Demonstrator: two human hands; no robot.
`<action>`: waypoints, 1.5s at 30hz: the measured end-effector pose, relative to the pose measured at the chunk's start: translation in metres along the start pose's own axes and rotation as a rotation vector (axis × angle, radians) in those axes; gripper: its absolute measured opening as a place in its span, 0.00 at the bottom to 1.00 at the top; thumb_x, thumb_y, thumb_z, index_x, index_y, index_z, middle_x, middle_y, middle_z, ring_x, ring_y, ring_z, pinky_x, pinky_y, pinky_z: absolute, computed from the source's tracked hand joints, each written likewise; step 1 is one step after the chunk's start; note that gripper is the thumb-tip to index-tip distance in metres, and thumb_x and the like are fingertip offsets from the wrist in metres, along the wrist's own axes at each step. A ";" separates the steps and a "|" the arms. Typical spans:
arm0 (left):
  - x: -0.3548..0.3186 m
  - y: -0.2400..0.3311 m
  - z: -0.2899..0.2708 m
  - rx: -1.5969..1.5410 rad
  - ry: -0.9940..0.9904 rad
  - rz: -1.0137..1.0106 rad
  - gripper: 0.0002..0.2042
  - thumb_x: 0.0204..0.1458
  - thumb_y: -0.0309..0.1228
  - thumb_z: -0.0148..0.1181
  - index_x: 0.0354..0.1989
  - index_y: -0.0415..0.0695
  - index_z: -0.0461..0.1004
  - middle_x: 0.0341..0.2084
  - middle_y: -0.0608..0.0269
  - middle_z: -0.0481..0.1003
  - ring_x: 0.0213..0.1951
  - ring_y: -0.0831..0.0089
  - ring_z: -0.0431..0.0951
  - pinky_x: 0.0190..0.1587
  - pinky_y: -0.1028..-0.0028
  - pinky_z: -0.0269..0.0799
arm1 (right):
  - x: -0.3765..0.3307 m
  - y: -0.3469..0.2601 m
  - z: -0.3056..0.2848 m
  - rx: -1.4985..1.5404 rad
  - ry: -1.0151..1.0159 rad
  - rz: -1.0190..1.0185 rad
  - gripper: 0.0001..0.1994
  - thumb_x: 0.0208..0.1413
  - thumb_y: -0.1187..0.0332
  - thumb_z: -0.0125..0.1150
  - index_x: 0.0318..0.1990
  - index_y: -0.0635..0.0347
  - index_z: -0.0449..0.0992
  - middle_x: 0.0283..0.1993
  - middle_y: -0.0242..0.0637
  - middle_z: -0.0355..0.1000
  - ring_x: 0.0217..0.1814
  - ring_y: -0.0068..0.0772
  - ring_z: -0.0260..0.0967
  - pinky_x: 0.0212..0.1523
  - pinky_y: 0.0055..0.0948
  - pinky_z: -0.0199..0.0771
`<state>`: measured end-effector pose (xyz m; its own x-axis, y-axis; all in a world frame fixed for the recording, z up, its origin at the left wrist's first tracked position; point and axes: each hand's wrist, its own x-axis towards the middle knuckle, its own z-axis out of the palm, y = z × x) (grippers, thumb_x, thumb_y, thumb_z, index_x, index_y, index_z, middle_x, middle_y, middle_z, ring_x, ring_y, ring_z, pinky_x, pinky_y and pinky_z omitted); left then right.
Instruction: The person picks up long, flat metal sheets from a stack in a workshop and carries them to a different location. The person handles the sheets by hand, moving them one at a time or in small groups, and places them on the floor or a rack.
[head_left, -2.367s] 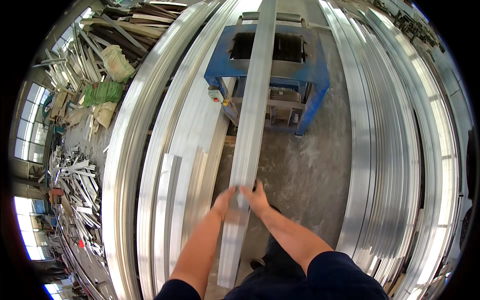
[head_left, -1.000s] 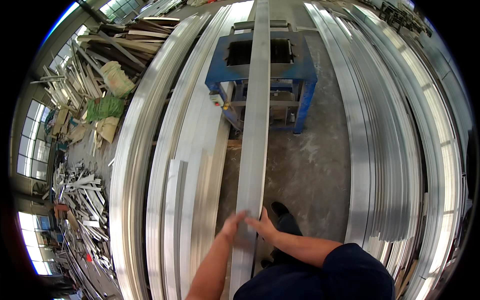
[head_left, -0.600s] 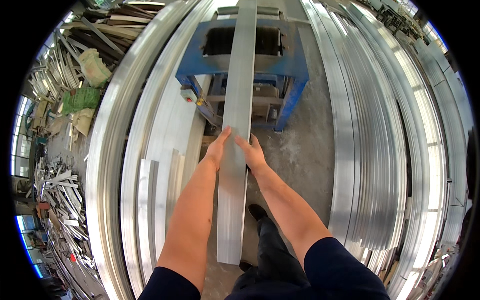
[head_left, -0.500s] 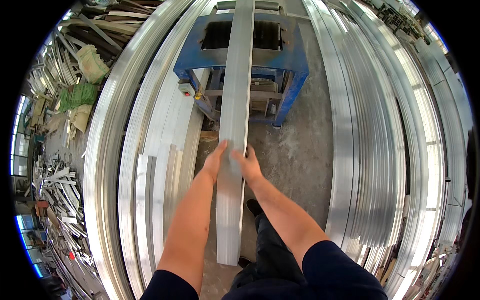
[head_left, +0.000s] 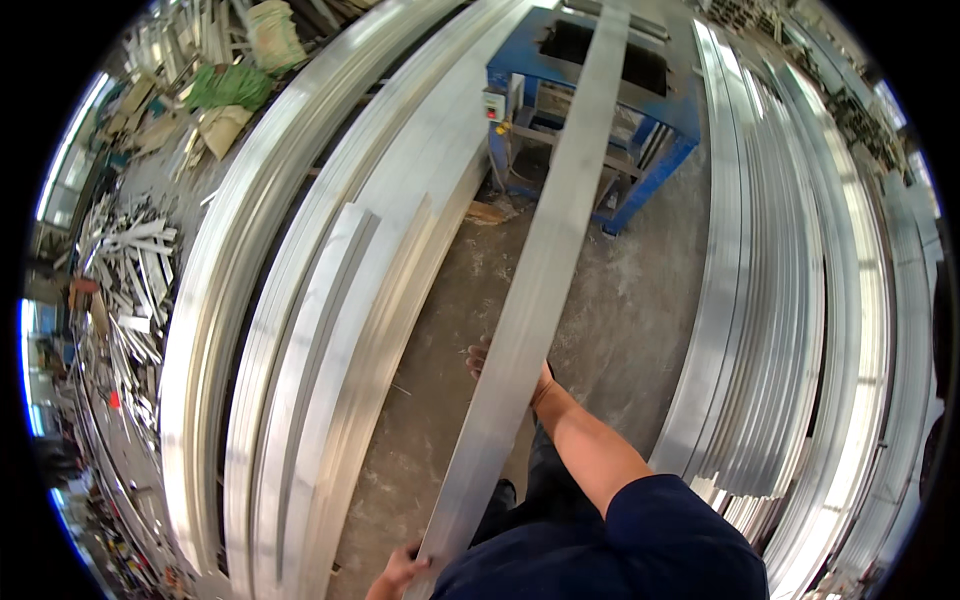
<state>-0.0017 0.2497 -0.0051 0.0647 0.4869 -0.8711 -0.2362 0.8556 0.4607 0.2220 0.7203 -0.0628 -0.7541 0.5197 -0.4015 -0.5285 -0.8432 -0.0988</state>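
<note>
A long flat aluminium strip runs from near my waist up and across the blue machine frame. My right hand reaches under the strip at mid-length; only its fingertips show at the strip's left edge, and the wrist shows on the right. My left hand grips the strip's near end at the lower edge of the view. My dark-sleeved right arm comes in from the lower right.
Long stacks of aluminium profiles lie on the left, and more on the right. A concrete floor lies between them. Scrap offcuts and sacks are piled at the far left.
Both hands were side by side on the strip out in front. Now my left hand has dropped back to the near end, my right supports it from below, and the strip lies more slanted.
</note>
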 end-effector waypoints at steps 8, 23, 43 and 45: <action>-0.146 -0.139 -0.041 0.103 0.251 -0.333 0.27 0.46 0.35 0.69 0.54 0.33 0.72 0.42 0.54 0.77 0.42 0.71 0.77 0.46 0.69 0.71 | -0.066 0.136 -0.037 0.083 -0.167 0.076 0.21 0.62 0.49 0.44 0.51 0.52 0.75 0.52 0.37 0.72 0.56 0.42 0.66 0.61 0.43 0.62; 0.108 0.189 0.075 0.293 0.003 0.112 0.35 0.47 0.48 0.69 0.57 0.35 0.69 0.42 0.56 0.78 0.43 0.70 0.76 0.48 0.70 0.71 | -0.046 0.006 0.039 -0.658 0.571 -0.469 0.38 0.63 0.46 0.53 0.71 0.59 0.49 0.68 0.45 0.59 0.69 0.38 0.55 0.66 0.36 0.57; 0.402 0.614 0.272 0.046 -0.046 0.378 0.34 0.51 0.54 0.62 0.57 0.37 0.71 0.48 0.52 0.76 0.46 0.64 0.76 0.49 0.64 0.71 | 0.082 -0.265 0.039 -1.024 0.870 -0.489 0.47 0.54 0.41 0.60 0.69 0.72 0.51 0.63 0.62 0.63 0.65 0.53 0.64 0.62 0.38 0.65; 0.378 0.535 0.232 0.092 0.033 0.366 0.30 0.52 0.46 0.64 0.58 0.37 0.71 0.49 0.53 0.75 0.48 0.67 0.75 0.51 0.66 0.71 | 0.052 -0.191 0.026 -1.107 0.844 -0.329 0.48 0.52 0.41 0.62 0.69 0.69 0.51 0.63 0.63 0.63 0.65 0.55 0.64 0.61 0.38 0.65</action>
<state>0.1211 0.9322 -0.0479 -0.0391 0.7585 -0.6505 -0.1500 0.6392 0.7543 0.2736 0.9122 -0.0411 0.0022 0.8043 -0.5942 0.2364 -0.5778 -0.7812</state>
